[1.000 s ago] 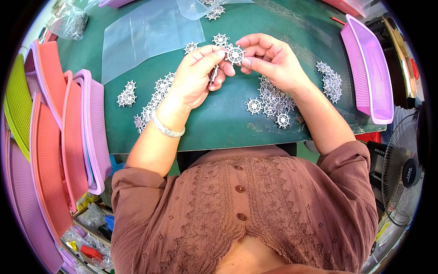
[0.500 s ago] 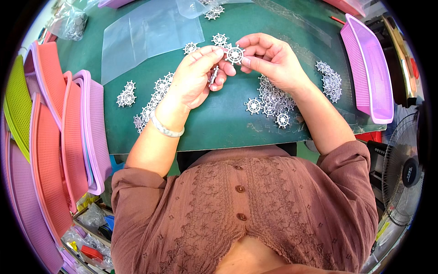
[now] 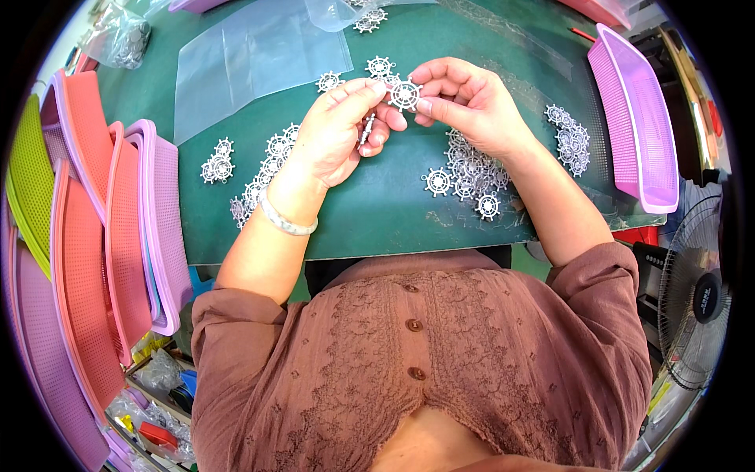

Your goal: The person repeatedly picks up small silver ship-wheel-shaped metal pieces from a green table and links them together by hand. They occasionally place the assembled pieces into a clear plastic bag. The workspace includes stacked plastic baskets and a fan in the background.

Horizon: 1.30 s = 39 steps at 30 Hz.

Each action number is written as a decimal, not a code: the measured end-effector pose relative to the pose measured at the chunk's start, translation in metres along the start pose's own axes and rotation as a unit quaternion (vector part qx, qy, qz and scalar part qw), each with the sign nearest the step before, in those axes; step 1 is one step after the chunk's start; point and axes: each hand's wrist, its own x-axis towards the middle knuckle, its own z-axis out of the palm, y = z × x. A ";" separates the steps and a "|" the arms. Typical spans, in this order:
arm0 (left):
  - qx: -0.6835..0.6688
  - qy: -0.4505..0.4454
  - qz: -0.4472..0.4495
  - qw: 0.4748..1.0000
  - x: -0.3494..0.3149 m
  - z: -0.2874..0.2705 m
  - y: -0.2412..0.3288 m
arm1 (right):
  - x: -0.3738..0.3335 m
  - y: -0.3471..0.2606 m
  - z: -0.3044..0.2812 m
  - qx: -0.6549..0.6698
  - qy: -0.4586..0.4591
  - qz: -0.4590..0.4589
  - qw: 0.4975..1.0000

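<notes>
A silver ship's-wheel charm [image 3: 405,94] is held up between my two hands over the green table. My left hand [image 3: 346,118] pinches its left edge with thumb and finger. Tucked in the curled lower fingers of that hand is another ship's-wheel charm [image 3: 366,129], seen edge-on. My right hand [image 3: 472,102] grips the right edge of the raised charm between thumb and forefinger. Below my right hand lies a heap of the same charms [image 3: 476,173]. A row of charms [image 3: 271,165] runs beside my left forearm, and a few charms [image 3: 380,68] lie just beyond my fingers.
A clear plastic bag [image 3: 259,63] lies flat at the back left of the green table [image 3: 377,212]. Smaller charm piles [image 3: 218,162] sit left and right [image 3: 570,140]. Stacked baskets [image 3: 161,228] line the left side; a purple basket [image 3: 637,118] and a fan [image 3: 696,295] stand right.
Almost nothing differs. The charm in my left hand's lower fingers has tilted slightly; both hands keep their hold on the raised charm.
</notes>
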 end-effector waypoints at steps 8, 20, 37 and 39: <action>-0.001 -0.015 -0.005 1.000 0.000 -0.001 0.001 | 0.000 -0.001 0.001 -0.007 0.004 0.004 1.000; 0.039 -0.023 -0.016 0.999 -0.002 0.005 -0.001 | 0.002 0.002 -0.003 0.026 0.013 0.012 1.000; 0.053 -0.003 0.006 0.999 -0.002 0.013 -0.010 | 0.002 -0.001 -0.005 -0.024 0.041 -0.007 0.999; 0.042 0.006 0.003 0.999 -0.002 0.013 -0.011 | 0.002 0.005 -0.006 -0.036 0.037 -0.028 0.998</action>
